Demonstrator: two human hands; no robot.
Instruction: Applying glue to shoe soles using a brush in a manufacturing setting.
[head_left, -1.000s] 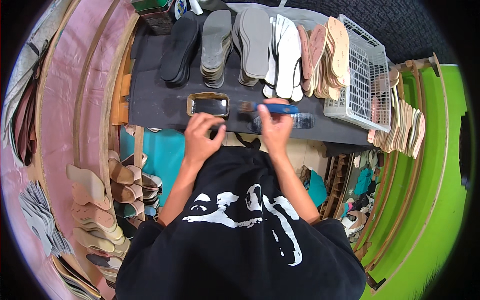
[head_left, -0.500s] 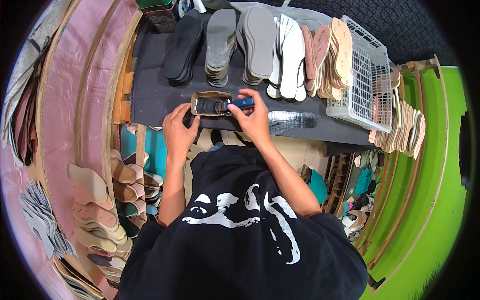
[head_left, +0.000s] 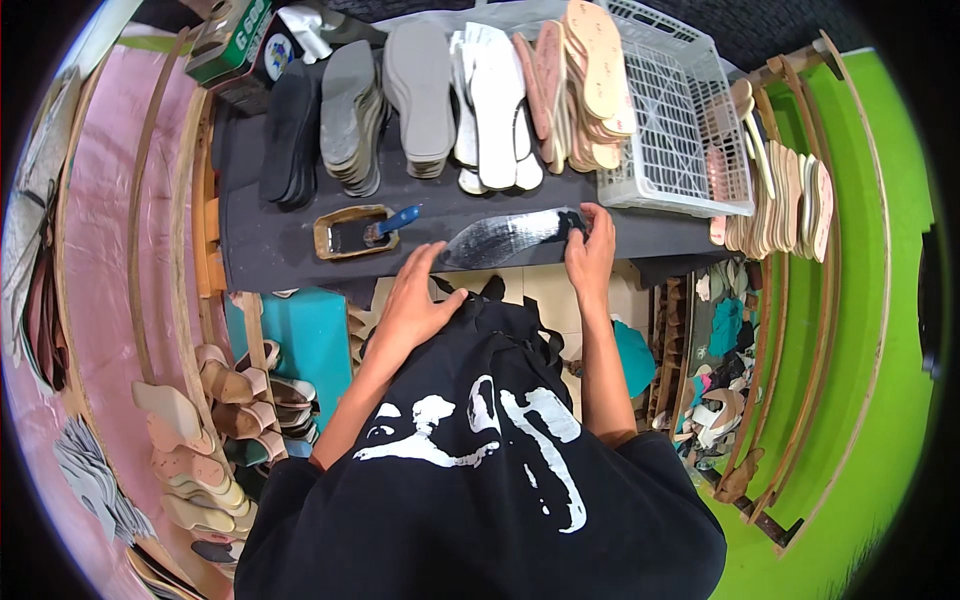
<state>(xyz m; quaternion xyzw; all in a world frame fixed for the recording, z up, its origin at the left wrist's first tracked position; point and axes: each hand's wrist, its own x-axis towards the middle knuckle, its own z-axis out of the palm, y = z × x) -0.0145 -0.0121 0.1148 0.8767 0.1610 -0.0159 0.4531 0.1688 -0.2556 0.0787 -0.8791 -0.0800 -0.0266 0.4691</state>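
Observation:
A black insole-shaped sole piece point(head_left: 505, 236) with a wet-looking shine lies along the front of the dark table. My right hand point(head_left: 590, 250) is closed on its right end, thumb on top. Beside its left tip is my left hand point(head_left: 415, 295), fingers stretched and thumb apart; whether the fingertips touch the piece I cannot tell. Left of it stands a small tan-rimmed tray point(head_left: 322, 240) with something dark inside. A blue-handled brush point(head_left: 402, 219) leans in that tray, its bristles down and its handle over the right rim.
Behind, stacks of black insoles point(head_left: 290, 135), grey insoles point(head_left: 418, 100), white insoles point(head_left: 495, 110) and beige insoles point(head_left: 597, 75) line the table. A white plastic crate point(head_left: 670, 190) sits at the right, a green-and-black can point(head_left: 235, 50) at the back left. Racks with shoe parts flank both sides.
My right hand has let go of the brush, which now rests in the tray. Both hands have moved right to the black sole piece. The whole view has shifted.

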